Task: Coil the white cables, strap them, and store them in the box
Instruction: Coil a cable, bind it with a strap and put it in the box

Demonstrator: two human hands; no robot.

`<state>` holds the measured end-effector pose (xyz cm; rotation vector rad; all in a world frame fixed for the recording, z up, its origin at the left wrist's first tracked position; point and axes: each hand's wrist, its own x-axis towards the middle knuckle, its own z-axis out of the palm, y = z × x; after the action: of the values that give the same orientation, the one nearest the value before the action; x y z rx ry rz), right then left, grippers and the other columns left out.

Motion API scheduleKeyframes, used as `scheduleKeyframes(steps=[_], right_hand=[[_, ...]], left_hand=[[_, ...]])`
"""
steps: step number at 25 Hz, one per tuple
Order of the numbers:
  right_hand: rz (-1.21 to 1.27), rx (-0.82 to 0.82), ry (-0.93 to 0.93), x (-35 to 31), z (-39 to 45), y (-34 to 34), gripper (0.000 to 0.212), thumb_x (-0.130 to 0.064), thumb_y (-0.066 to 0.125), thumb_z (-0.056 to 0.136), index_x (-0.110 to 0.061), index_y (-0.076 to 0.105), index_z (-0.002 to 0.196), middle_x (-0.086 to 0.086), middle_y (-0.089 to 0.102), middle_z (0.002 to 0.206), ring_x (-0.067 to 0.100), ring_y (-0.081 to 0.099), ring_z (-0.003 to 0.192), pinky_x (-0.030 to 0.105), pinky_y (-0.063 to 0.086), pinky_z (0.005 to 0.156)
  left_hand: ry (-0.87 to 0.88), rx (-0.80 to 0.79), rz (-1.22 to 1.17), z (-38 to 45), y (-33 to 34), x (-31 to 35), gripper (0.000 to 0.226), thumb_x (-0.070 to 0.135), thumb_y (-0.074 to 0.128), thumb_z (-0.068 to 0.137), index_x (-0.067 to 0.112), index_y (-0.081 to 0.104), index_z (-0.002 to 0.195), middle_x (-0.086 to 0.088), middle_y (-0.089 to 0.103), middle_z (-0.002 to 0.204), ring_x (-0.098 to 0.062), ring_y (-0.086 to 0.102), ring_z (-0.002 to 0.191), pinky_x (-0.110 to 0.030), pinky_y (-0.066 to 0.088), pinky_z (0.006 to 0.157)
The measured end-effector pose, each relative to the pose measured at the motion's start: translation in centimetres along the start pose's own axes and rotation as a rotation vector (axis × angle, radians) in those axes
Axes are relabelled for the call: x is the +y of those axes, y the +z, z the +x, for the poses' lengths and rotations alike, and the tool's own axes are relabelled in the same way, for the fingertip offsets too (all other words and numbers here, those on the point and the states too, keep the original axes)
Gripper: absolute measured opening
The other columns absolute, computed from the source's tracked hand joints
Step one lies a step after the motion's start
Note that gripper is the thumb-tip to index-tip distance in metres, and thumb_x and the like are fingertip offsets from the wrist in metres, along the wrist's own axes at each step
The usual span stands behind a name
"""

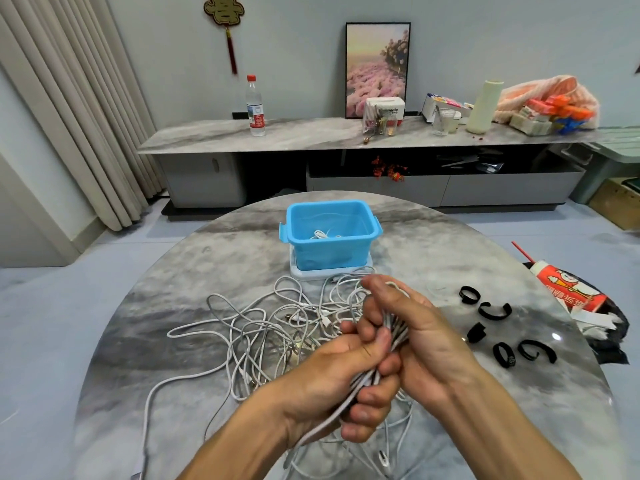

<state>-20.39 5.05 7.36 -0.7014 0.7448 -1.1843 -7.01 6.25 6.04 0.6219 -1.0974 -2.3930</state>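
While both fists clench one bundle of folded white cable point(388, 344), left hand point(341, 375) low, right hand point(412, 327) above, loose tangled white cables point(263, 327) sprawl behind; black strap loops point(498, 330) right, open blue plastic box point(330, 233) beyond.

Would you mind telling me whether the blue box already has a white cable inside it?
Yes, a coiled white cable lies on the bottom of the open blue box at the far side of the table.
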Motion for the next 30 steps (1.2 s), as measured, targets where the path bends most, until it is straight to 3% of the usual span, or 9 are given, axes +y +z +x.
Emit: scheduleKeyframes(steps=[3, 6, 8, 10, 15, 18, 24, 27, 30], right_hand=[[-0.036, 0.140, -0.024, -0.7, 0.1, 0.1, 0.044, -0.039, 0.079, 0.069, -0.016, 0.045, 0.054, 0.001, 0.034, 0.044, 0.013, 0.040, 0.037, 0.029, 0.053, 0.057], [0.096, 0.157, -0.010, -1.3, -0.1, -0.1, 0.030, -0.035, 0.077, 0.071, -0.016, 0.058, 0.058, 0.000, 0.050, 0.051, 0.013, 0.049, 0.040, 0.030, 0.055, 0.053], [0.130, 0.129, -0.011, -1.4, -0.1, 0.1, 0.020, -0.034, 0.075, 0.073, -0.016, 0.072, 0.079, 0.002, 0.064, 0.065, 0.014, 0.058, 0.045, 0.032, 0.058, 0.054], [0.170, 0.130, -0.029, -1.2, -0.1, 0.2, 0.026, -0.035, 0.071, 0.078, -0.014, 0.068, 0.094, -0.002, 0.050, 0.055, 0.011, 0.047, 0.040, 0.030, 0.054, 0.048], [0.218, 0.231, 0.024, -2.1, -0.3, 0.2, 0.054, -0.061, 0.062, 0.082, -0.021, 0.037, 0.056, -0.006, 0.021, 0.041, 0.009, 0.021, 0.030, 0.023, 0.037, 0.037], [0.199, 0.234, -0.013, -2.7, -0.5, -0.2, 0.065, -0.065, 0.055, 0.087, -0.022, 0.025, 0.049, -0.005, 0.018, 0.037, 0.012, 0.022, 0.032, 0.028, 0.038, 0.045], [0.203, 0.201, -0.116, -2.7, 0.1, -0.5, 0.065, -0.063, 0.047, 0.092, -0.020, 0.035, 0.044, -0.002, 0.028, 0.036, 0.014, 0.035, 0.038, 0.031, 0.049, 0.057], [0.168, 0.020, -0.105, -1.3, 0.0, -0.3, 0.062, -0.068, 0.043, 0.090, -0.013, 0.069, 0.088, 0.007, 0.070, 0.083, 0.019, 0.065, 0.077, 0.038, 0.051, 0.082], [-0.156, -0.297, 0.186, 2.5, -0.8, 0.8, 0.053, -0.063, 0.063, 0.082, -0.034, 0.063, 0.126, 0.005, 0.069, 0.110, 0.022, 0.065, 0.095, 0.042, 0.047, 0.093]], left_hand=[[0.025, 0.001, 0.010, 0.6, 0.6, -0.6, 0.024, 0.038, 0.053, 0.096, 0.020, 0.052, 0.080, 0.002, 0.036, 0.057, -0.003, 0.032, 0.040, -0.008, 0.029, 0.037], [0.093, -0.051, -0.027, 0.5, 0.8, -0.7, 0.014, 0.023, 0.052, 0.099, 0.012, 0.052, 0.090, -0.001, 0.044, 0.063, -0.009, 0.050, 0.048, -0.022, 0.050, 0.047], [0.105, -0.068, -0.070, 0.1, 0.8, -0.9, 0.012, 0.020, 0.052, 0.100, 0.009, 0.050, 0.097, -0.003, 0.051, 0.068, -0.014, 0.060, 0.055, -0.034, 0.059, 0.059], [0.089, -0.060, -0.098, 0.0, 1.0, -1.1, 0.013, 0.023, 0.052, 0.100, 0.011, 0.051, 0.096, -0.002, 0.052, 0.069, -0.009, 0.053, 0.049, -0.024, 0.054, 0.049], [0.027, -0.018, -0.112, 0.8, 1.3, -1.0, 0.023, 0.037, 0.056, 0.096, 0.016, 0.054, 0.088, 0.003, 0.027, 0.060, 0.000, 0.022, 0.041, -0.009, 0.022, 0.035], [-0.052, -0.057, -0.148, 0.9, 1.3, -0.4, 0.038, 0.049, 0.045, 0.097, 0.015, 0.056, 0.086, 0.003, 0.024, 0.060, -0.003, 0.016, 0.043, -0.013, 0.015, 0.036], [0.004, 0.063, 0.033, 1.2, 1.5, -0.3, 0.045, 0.055, 0.044, 0.097, 0.018, 0.055, 0.073, 0.006, 0.027, 0.054, -0.001, 0.020, 0.039, -0.009, 0.018, 0.036], [0.160, 0.275, -0.051, 1.0, 1.0, 0.2, 0.046, 0.055, 0.048, 0.095, 0.019, 0.052, 0.068, 0.005, 0.027, 0.052, -0.002, 0.019, 0.036, -0.008, 0.019, 0.035], [0.403, 0.475, -0.352, 0.2, -1.3, 2.7, 0.046, 0.057, 0.042, 0.092, 0.017, 0.045, 0.070, 0.006, 0.024, 0.049, -0.001, 0.017, 0.032, -0.011, 0.011, 0.030]])
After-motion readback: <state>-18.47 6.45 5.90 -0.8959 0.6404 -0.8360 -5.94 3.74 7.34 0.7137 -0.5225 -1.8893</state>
